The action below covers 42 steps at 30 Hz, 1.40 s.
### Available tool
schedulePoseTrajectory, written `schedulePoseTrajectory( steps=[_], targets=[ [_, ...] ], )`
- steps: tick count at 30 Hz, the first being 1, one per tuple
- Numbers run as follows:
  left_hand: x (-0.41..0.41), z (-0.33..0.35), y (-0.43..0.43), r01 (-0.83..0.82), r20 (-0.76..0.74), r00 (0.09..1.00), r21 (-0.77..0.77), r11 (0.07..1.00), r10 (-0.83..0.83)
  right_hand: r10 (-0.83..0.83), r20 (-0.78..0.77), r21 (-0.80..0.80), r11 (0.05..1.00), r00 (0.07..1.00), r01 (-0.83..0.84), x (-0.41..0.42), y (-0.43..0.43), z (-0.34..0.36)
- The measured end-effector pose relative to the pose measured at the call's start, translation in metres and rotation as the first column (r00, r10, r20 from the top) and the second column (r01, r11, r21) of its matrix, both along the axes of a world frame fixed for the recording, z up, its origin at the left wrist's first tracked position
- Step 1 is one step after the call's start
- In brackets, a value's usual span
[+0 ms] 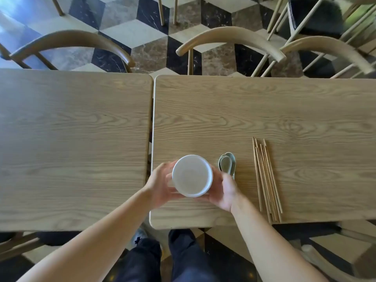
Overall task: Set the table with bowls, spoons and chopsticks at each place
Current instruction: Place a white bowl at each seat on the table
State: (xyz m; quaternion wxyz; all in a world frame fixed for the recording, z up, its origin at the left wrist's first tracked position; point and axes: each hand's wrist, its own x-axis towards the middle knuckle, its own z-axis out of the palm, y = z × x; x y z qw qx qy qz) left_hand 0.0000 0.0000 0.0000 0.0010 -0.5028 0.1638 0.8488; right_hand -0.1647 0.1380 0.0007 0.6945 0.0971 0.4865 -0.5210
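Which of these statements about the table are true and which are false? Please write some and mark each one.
1. Both hands hold the white bowl, the left hand on one side and the right hand on the other. True.
2. The chopsticks lie to the left of the bowl. False: they lie to its right, beyond the spoons.
3. The spoons are spread out at separate places. False: they lie nested together in one pile beside the bowl.
4. The bowl is over the right-hand table, near its left edge. True.
5. The left-hand table already has a bowl on it. False: nothing is set on it.
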Motion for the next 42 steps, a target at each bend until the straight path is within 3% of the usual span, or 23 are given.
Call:
schedulePoseTrajectory(
  steps=[3,8,18,26,34,42],
  targets=[
    [-0.012,0.002,0.011,-0.026,0.083,0.996,-0.03,0.999,0.029,-0.109,0.023,0.138,0.985,0.994,0.105,0.008,-0.01,0.0],
    [-0.026,0.012,0.025,-0.107,0.203,0.972,-0.077,0.991,0.121,-0.095,-0.124,0.319,0.939,0.988,0.13,0.028,-0.029,0.011],
    [0.031,0.035,0.021,-0.204,0.209,0.95,-0.15,0.967,0.233,0.024,-0.243,0.322,0.945,0.97,0.057,0.084,-0.048,0.042],
    [0.168,0.069,0.007,-0.35,0.156,0.912,-0.187,0.918,0.379,0.267,-0.394,0.291,0.944,0.88,-0.156,0.212,-0.078,0.081],
    [0.369,0.104,0.005,-0.394,0.096,0.896,-0.276,0.877,0.433,0.321,-0.351,0.176,0.945,0.88,-0.275,0.404,-0.1,0.094],
    [0.511,0.122,-0.005,-0.422,0.174,0.848,-0.352,0.836,0.501,0.409,-0.296,0.13,0.912,0.863,-0.388,0.539,-0.121,0.107]
  ],
)
